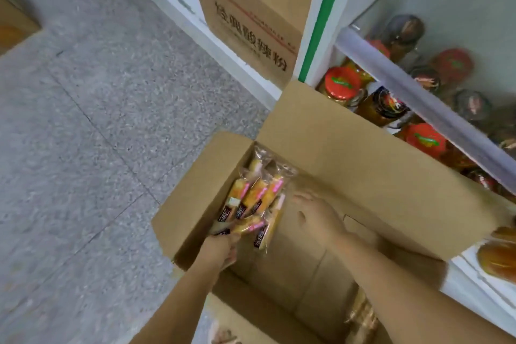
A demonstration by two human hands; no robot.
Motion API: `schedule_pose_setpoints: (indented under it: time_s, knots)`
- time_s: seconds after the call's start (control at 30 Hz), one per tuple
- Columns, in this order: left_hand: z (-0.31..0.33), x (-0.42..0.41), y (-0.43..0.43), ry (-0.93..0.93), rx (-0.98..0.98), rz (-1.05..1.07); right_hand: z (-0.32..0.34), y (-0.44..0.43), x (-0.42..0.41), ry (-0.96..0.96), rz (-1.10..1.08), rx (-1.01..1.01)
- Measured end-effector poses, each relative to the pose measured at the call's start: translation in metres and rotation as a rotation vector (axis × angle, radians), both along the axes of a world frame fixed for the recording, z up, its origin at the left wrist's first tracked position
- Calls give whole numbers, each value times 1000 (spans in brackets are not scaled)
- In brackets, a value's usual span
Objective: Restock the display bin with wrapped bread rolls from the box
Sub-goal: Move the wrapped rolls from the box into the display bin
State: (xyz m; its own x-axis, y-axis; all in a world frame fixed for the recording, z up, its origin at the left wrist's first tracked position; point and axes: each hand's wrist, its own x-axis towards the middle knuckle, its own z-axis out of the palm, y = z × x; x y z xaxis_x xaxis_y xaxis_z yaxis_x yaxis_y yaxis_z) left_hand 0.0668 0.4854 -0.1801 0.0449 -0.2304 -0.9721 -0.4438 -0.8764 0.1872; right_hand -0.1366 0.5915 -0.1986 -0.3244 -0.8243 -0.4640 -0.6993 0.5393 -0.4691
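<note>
Rolls, wrapped in clear film with pink and dark print, lie bunched in the far left corner of the open box at lower centre of the frame. The left hand is clenched on the near ends of several of them; the right hand is spread flat and released, just beside the bunch, gripping nothing. The bin cannot be picked out for sure (something bread-like shows at the right edge, behind the box flap). The risk, as I judge it, is the pinch grip: slick film held by one end may slide, so rolls could drop back or spill onto the floor at left. The raised flap leans against the shelf of jars at upper right, and a hurried lift might knock it.
</note>
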Motion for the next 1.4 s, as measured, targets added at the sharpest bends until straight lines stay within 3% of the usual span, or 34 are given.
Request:
schedule_pose_setpoints:
  time_s: [0.1,0.27,0.4,0.53,0.73,0.9,1.17,1.4]
  knots:
    - [-41,-11,1,80,133,133,-42,-24,7,-33,121,5]
    - [-87,-23,-4,10,273,412,-99,-27,14,36,383,0]
    - [-107,-18,-3,31,311,599,-112,-8,21,172,450,83]
    - [-99,-13,0,65,339,636,-111,17,17,235,374,173]
    - [-60,-3,5,118,384,574,-51,23,8,267,318,463]
    - [-5,1,8,174,392,328,17,23,-4,283,269,552]
    - [132,-12,16,170,18,-24,174,29,-6,220,114,555]
    - [280,-23,16,171,-318,-206,329,34,10,66,-171,274]
